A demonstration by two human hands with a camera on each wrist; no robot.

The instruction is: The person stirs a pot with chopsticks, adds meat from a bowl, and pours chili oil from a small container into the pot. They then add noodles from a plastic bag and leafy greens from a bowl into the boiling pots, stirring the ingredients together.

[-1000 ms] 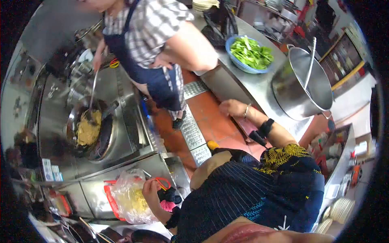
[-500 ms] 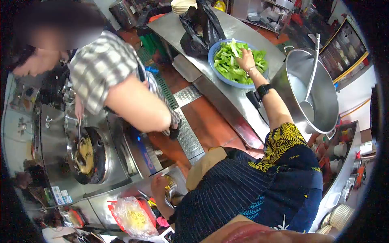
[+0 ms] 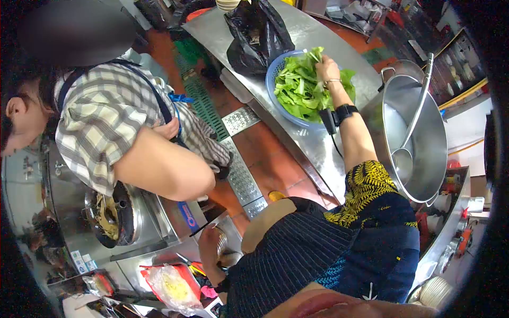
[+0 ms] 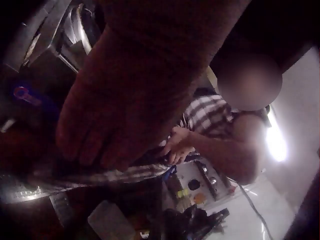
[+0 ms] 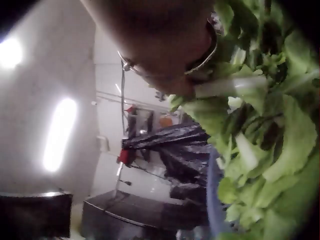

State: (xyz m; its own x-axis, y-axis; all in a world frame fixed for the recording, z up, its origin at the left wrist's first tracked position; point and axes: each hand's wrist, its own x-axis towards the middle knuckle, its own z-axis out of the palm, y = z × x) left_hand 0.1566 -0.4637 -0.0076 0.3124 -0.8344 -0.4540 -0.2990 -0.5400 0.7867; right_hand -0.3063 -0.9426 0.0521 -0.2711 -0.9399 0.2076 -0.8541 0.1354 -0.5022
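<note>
In the head view my right hand (image 3: 328, 70) is in a blue basin (image 3: 271, 79) heaped with leafy greens (image 3: 299, 87), and its fingers grip some of the leaves. The right wrist view shows a pale stem (image 5: 230, 86) poking out beside that hand, among loose leaves. My left hand (image 3: 208, 245) hangs at the lower left, over the counter's edge, its fingers loosely curled around nothing. Dark in the left wrist view, the same hand (image 4: 125, 100) points its fingers downward.
A tall steel pot (image 3: 424, 175) with a ladle (image 3: 419, 106) stands right of the basin. Behind the basin sits a black plastic bag (image 3: 258, 40). At left another person (image 3: 101, 122) stands by a wok (image 3: 127, 217). A clear bag of noodles (image 3: 172, 286) lies on the near counter.
My right hand has reached from over the floor into the basin and taken hold of greens. The left hand has shifted slightly away from the noodle bag. The other person has turned and leaned over the stove.
</note>
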